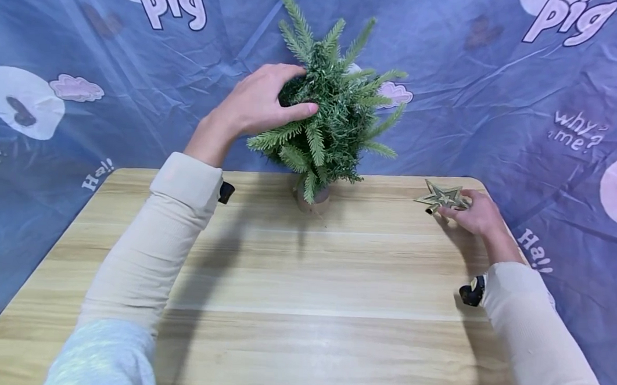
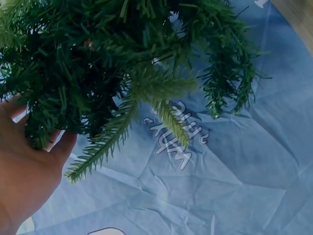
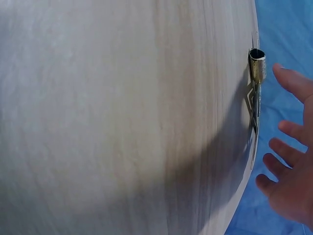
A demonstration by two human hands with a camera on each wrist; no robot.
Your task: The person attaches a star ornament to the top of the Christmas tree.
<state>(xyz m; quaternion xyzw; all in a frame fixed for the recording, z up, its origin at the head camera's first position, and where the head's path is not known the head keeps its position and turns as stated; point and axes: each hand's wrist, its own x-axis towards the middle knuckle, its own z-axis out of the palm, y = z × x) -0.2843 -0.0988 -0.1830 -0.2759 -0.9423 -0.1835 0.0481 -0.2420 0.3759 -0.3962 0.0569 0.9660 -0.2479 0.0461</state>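
A small artificial Christmas tree (image 1: 339, 112), green with lighter sprigs, stands at the table's back edge on a brownish base (image 1: 313, 200). My left hand (image 1: 261, 100) holds its upper left foliage, thumb in front, fingertips hidden among the needles. In the left wrist view, the left hand (image 2: 29, 161) curves round a dark green clump. At the back right lies a gold star tree topper (image 1: 442, 196) with a short hollow socket. My right hand (image 1: 477, 213) is at its right side; in the right wrist view the fingers (image 3: 286, 152) are spread beside the star (image 3: 257, 68).
A pale wooden table (image 1: 303, 285) runs up to a blue printed cloth (image 1: 198, 94) behind it and at both sides. Black wrist cameras (image 1: 472, 291) sit on both cuffs. The tree's sprigs reach out over the table's back edge.
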